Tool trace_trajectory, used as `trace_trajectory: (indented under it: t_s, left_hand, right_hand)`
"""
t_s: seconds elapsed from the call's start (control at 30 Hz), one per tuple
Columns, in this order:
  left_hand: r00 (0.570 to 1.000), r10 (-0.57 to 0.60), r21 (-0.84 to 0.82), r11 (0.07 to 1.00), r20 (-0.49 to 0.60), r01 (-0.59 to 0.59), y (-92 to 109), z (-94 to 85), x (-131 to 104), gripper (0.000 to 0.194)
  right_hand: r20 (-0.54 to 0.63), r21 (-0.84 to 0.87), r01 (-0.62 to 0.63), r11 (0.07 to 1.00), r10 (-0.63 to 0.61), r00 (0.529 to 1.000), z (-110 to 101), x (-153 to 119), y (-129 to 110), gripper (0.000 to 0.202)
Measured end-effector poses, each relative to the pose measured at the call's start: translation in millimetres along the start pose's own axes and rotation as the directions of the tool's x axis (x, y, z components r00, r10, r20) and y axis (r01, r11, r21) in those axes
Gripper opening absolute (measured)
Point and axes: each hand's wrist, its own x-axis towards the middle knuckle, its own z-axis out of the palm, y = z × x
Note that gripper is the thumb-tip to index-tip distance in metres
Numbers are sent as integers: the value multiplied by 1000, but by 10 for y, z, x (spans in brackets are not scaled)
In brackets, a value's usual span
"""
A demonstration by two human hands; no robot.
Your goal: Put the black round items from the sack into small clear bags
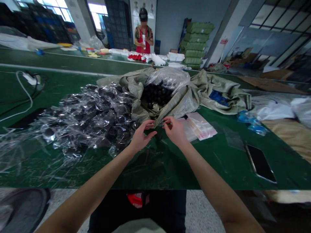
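Note:
An open grey-green woven sack lies in front of me with many black round balls inside. My left hand is at the near lip of the sack, its thumb spread away from the fingers. On the other side of that lip is my right hand, with loosely curled fingers and a gap between them. I make out nothing held in either hand. Flat clear plastic bags lie just right of my right hand. Left of the sack spreads a large heap of black balls wrapped in clear plastic.
A phone lies at the right on the green table. Blue wrapped pieces and a second sack with blue contents are farther right. A white cable runs at left. Across the tables stands a person in a red apron.

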Motion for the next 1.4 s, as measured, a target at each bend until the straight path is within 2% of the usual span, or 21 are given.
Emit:
trace_trajectory:
  t_s: [0.1, 0.2, 0.47, 0.6, 0.67, 0.73, 0.8, 0.87, 0.97, 1.07, 1.27, 1.33, 1.4]
  left_hand:
    - [984, -163, -122, 978, 73, 171, -16, -28, 12, 33]
    - [963, -231, -98, 965, 139, 245, -15, -37, 57, 29]
    - [959, -220, 57, 975, 180, 213, -64, 30, 123, 18]
    - [948, -259, -25, 963, 186, 268, -85, 105, 142, 19]
    - [942, -296, -125, 940, 159, 316, -84, 146, 156, 21]
    - [936, -342, -206, 913, 87, 353, -87, 184, 176, 21]
    - [916, -400, -237, 889, 7, 391, -96, 214, 199, 21]
    - [895, -444, -239, 873, -33, 425, -107, 233, 220, 21]
    - [887, -461, -248, 862, -25, 441, -115, 245, 233, 22]
    - [888, -459, -261, 858, -2, 443, -98, 254, 228, 25]
    - [895, -444, -281, 854, 41, 437, -39, 285, 214, 26]
    - [880, -474, -317, 830, 28, 458, -33, 291, 215, 25]
    - [846, -534, -385, 779, 6, 495, -32, 295, 217, 26]
  right_hand:
    - [14, 27, -24, 999, 23, 1000, -15, -13, 37, 18]
    - [19, 50, -30, 998, 29, 999, -22, -26, 62, 18]
    - [35, 162, -54, 985, 49, 998, -49, -72, 112, 17]
    - [36, 288, -106, 952, 100, 994, -70, -58, 169, 15]
    - [21, 402, -162, 901, 167, 986, -73, -44, 218, 16]
    - [8, 525, -229, 820, 265, 964, -63, -40, 276, 20]
    - [9, 603, -279, 747, 344, 939, -31, -55, 338, 28]
    - [23, 630, -311, 712, 383, 923, 21, -88, 398, 35]
    - [67, 625, -361, 692, 413, 908, 117, -143, 478, 39]
    - [92, 587, -379, 715, 406, 909, 188, -164, 532, 34]
    - [37, 536, -341, 772, 382, 923, 205, -126, 577, 22]
    - [36, 602, -361, 712, 428, 903, 208, -126, 584, 19]
    - [59, 697, -391, 601, 495, 867, 218, -137, 586, 17]
